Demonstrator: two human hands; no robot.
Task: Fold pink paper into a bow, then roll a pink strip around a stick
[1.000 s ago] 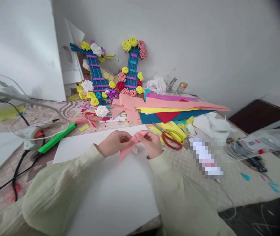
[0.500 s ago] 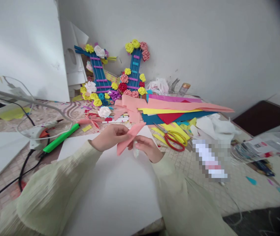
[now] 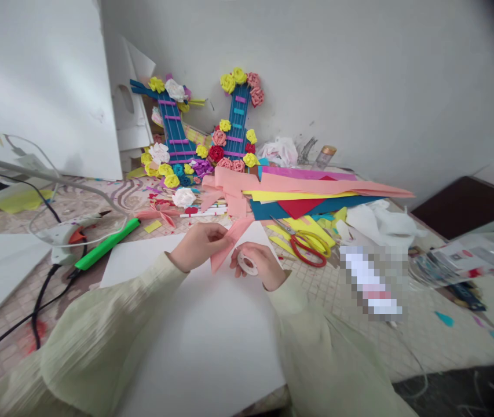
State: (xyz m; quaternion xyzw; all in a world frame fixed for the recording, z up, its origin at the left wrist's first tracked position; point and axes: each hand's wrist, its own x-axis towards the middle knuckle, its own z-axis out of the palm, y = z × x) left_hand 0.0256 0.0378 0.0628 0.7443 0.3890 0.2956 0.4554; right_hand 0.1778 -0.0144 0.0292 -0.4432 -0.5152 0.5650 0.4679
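Note:
Between thumb and fingers, my left hand (image 3: 200,244) pinches a folded strip of pink crepe paper (image 3: 226,248), which slants up to the right. My right hand (image 3: 260,262) is closed on a small roll of clear tape (image 3: 247,264), its round ring facing me, just right of the strip's lower part. Whether a length of tape runs from roll to paper cannot be made out. Both hands are above a large white board (image 3: 212,341) on the table.
Red-and-yellow scissors (image 3: 307,246) lie right of the board beside yellow paper scraps. A glue gun (image 3: 68,237) with cables and a green cutter-like tool (image 3: 108,244) lie left. Behind are coloured paper sheets (image 3: 329,188) and two blue flower-trimmed paper shapes (image 3: 235,124).
My right hand has drawn slightly right and down from the pink strip and turned the tape roll, so its ring now shows. My left hand has shifted a little to the right.

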